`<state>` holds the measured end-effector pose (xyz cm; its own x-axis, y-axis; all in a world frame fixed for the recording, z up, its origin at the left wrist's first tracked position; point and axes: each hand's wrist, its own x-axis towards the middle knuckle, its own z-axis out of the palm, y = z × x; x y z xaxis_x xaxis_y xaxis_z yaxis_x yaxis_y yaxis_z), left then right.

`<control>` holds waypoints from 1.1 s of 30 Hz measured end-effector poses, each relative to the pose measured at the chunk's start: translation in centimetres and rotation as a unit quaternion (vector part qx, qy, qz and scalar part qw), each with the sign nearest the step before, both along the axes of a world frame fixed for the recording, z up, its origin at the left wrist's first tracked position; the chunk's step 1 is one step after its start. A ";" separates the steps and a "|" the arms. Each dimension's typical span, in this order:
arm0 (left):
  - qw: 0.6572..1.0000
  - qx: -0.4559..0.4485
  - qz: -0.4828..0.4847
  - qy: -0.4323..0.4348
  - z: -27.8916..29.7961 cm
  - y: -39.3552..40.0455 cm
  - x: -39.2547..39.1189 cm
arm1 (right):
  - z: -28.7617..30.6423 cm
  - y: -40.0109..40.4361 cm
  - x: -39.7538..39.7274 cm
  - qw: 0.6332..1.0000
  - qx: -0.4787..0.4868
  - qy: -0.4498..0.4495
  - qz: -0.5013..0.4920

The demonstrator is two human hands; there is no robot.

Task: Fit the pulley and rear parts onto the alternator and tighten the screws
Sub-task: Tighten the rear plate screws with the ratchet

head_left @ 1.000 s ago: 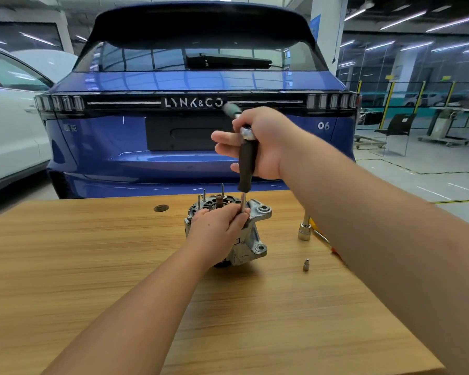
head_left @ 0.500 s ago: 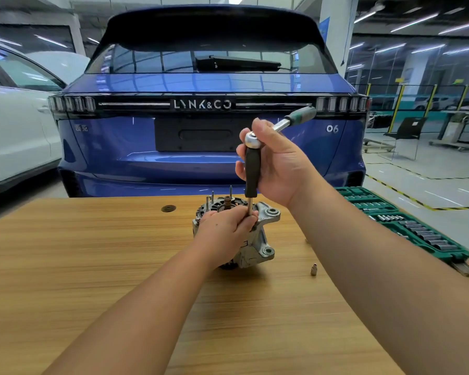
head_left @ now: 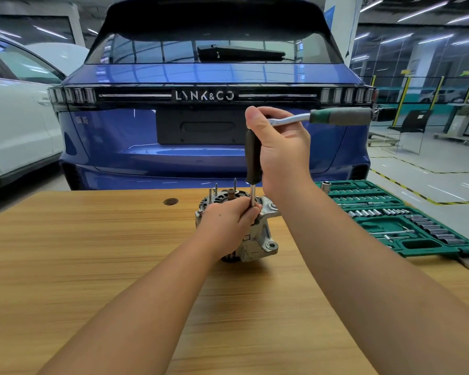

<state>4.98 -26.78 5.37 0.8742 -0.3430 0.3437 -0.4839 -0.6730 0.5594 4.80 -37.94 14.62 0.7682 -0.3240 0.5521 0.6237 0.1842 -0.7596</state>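
Note:
A silver alternator (head_left: 257, 239) stands on the wooden table (head_left: 92, 253), rear end up, with studs poking out of its top. My left hand (head_left: 228, 220) grips the alternator's top and pinches the thin metal shaft of the tool standing on it. My right hand (head_left: 279, 147) holds the black extension handle (head_left: 252, 161) upright, its thumb over the ratchet head. The ratchet's green and grey handle (head_left: 341, 116) points right. The screw under the shaft is hidden by my left fingers.
An open green socket set case (head_left: 401, 226) lies on the table to the right. A round hole (head_left: 170, 201) is in the table behind the alternator. A blue car (head_left: 201, 144) stands just beyond the table, and a white car (head_left: 16, 125) is at left.
The ratchet handle has swung clockwise, from pointing back-left to pointing right. My left hand has kept hold of the alternator. The camera has turned right, bringing the socket case into view.

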 end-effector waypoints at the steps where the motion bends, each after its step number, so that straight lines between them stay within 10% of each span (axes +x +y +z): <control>1: 1.000 -0.002 -0.002 0.002 0.0 0.0 0.1 | -0.1 0.3 0.0 1.000 -0.002 -0.010 -0.013; 13: 1.000 -0.026 -0.004 0.016 -0.2 0.2 0.4 | 0.3 -2.5 0.8 0.959 0.069 0.102 0.254; 26: 1.000 -0.010 0.004 0.018 0.2 -0.1 0.0 | -0.2 -0.4 0.5 0.999 -0.016 -0.019 0.021; 33: 0.999 0.006 0.035 -0.029 -0.1 -1.0 0.1 | 0.3 -1.0 0.3 0.994 0.018 0.040 0.102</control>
